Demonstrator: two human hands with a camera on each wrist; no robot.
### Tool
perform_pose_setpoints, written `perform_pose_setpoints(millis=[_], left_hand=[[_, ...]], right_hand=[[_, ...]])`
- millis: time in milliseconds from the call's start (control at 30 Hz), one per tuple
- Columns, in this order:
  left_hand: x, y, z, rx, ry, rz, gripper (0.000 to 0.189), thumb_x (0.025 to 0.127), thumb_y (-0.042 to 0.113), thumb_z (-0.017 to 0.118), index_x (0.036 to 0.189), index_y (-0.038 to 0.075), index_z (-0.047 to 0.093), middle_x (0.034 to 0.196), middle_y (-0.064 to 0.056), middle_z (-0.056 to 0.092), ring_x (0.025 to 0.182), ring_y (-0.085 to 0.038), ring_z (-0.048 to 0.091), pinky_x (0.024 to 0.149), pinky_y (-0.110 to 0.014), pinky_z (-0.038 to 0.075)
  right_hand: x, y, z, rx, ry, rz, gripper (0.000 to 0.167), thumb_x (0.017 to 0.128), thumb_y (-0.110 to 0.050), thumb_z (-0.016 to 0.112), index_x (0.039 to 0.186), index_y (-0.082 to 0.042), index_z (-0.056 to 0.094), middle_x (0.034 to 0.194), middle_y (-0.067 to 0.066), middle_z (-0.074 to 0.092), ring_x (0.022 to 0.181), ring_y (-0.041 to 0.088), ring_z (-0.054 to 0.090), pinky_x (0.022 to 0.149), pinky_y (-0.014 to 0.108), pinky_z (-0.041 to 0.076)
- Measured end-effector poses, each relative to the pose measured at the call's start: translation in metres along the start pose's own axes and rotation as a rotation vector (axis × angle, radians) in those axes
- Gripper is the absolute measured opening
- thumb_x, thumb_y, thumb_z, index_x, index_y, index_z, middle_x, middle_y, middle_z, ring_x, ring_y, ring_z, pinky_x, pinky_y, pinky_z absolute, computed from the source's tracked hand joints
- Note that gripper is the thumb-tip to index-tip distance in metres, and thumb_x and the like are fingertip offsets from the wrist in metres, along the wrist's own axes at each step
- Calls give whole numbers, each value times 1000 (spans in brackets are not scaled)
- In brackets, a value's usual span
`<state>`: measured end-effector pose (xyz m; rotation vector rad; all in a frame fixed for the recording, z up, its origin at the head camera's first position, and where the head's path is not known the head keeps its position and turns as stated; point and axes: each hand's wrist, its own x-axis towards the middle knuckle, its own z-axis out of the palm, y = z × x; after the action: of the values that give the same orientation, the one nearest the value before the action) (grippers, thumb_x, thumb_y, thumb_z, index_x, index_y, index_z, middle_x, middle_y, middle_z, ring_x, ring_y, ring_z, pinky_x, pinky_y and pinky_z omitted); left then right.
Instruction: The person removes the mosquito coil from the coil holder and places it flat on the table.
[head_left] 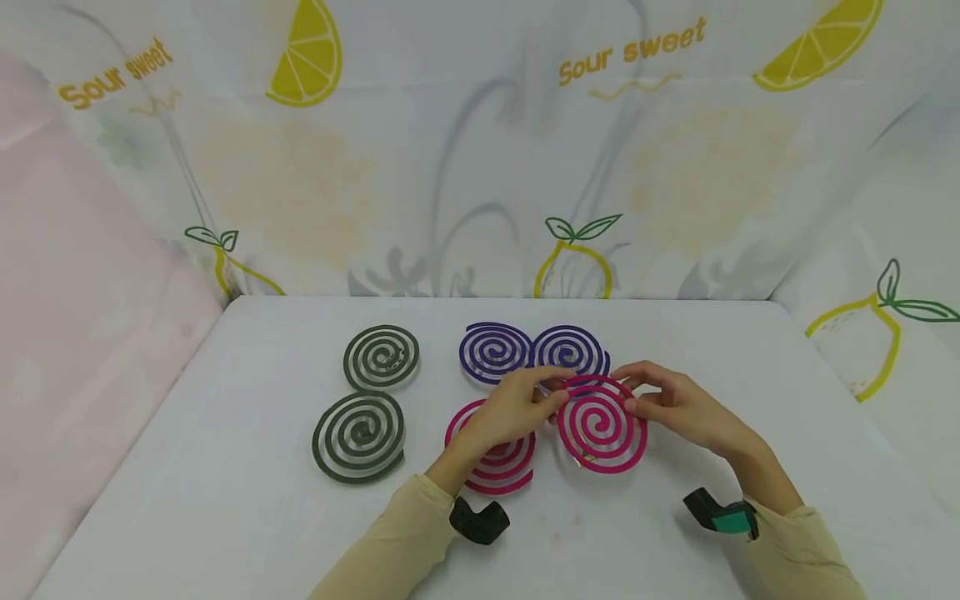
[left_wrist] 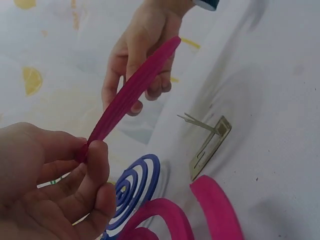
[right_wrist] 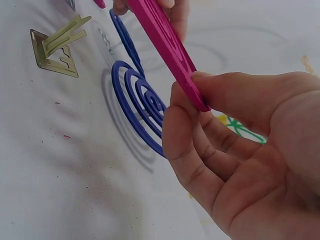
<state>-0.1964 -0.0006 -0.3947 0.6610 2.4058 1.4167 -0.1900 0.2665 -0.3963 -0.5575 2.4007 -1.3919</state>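
Both hands hold one pink mosquito coil (left_wrist: 131,95) by its edge, raised over the table. My left hand (head_left: 513,408) pinches its left side between thumb and fingers. On the opposite side, the thumb and fingers of my right hand (head_left: 686,412) grip the rim. Below the coil a small bent metal stand (right_wrist: 61,40) lies on the table, its prongs sticking up. Another pink coil (left_wrist: 217,207) sits to the left, partly hidden under my left forearm and hand in the head view.
Two purple-blue coils (head_left: 495,351) rest side by side behind the hands. To the left, two dark green coils (head_left: 363,432) stand one behind the other. A white cloth covers the table (head_left: 225,517), and a lemon-print curtain (head_left: 412,167) hangs behind its far edge.
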Motion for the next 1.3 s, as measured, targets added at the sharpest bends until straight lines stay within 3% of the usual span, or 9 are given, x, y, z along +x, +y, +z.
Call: perform_pose_setpoints(millis=[233,433,633,767,867,1033,1300], left_hand=[[1,0,2,-98,-31,7,38,94,17,58,132,16,52,112,-8,59,74,-13,66,64,-22,51],[3,-1,4,-97,-16,22,35,94,15,58,129,18,55,111,-9,60,72,-12,66,62,-21,51],[2,-1,5,-53,39,-4,35,93,16,59,127,23,56,111,-6,61,72,-10,63,59,-20,51],[3,-2,5,-91,93,1,34,93,13,59,127,20,57,106,-7,61,70,-23,65,52,-18,45],[5,-2,4,-153,147,10,33,93,11,58,125,18,58,102,-9,61,68,-34,64,47,-18,38],[8,2,2,-232,220,-7,31,92,10,58,122,17,60,99,-9,63,67,-42,63,46,-19,36],[19,16,9,-290,284,-24,30,90,10,60,119,16,60,100,-10,65,64,-29,67,56,-27,52]], right_hand=[[-1,0,-1,-7,80,-25,36,93,-17,59,126,-6,50,117,17,55,94,25,66,75,26,56],[-1,0,-3,-1,75,-27,32,94,-16,58,124,-7,51,113,13,58,94,21,65,75,27,56],[-1,0,-3,9,12,-16,33,95,-15,56,126,-8,49,104,14,60,87,16,63,73,29,56],[-3,1,-4,14,-8,-18,35,96,-14,54,129,-6,45,106,17,58,84,18,63,73,31,56],[-4,-1,-7,17,14,-22,35,96,-14,52,129,-5,44,107,16,58,84,17,64,73,31,56],[-1,-7,-13,32,81,-27,33,97,-16,51,128,-4,45,106,9,59,85,14,64,75,29,56],[0,-19,-23,-9,195,-32,30,97,-15,51,125,-3,48,101,3,58,79,16,65,73,25,55]])
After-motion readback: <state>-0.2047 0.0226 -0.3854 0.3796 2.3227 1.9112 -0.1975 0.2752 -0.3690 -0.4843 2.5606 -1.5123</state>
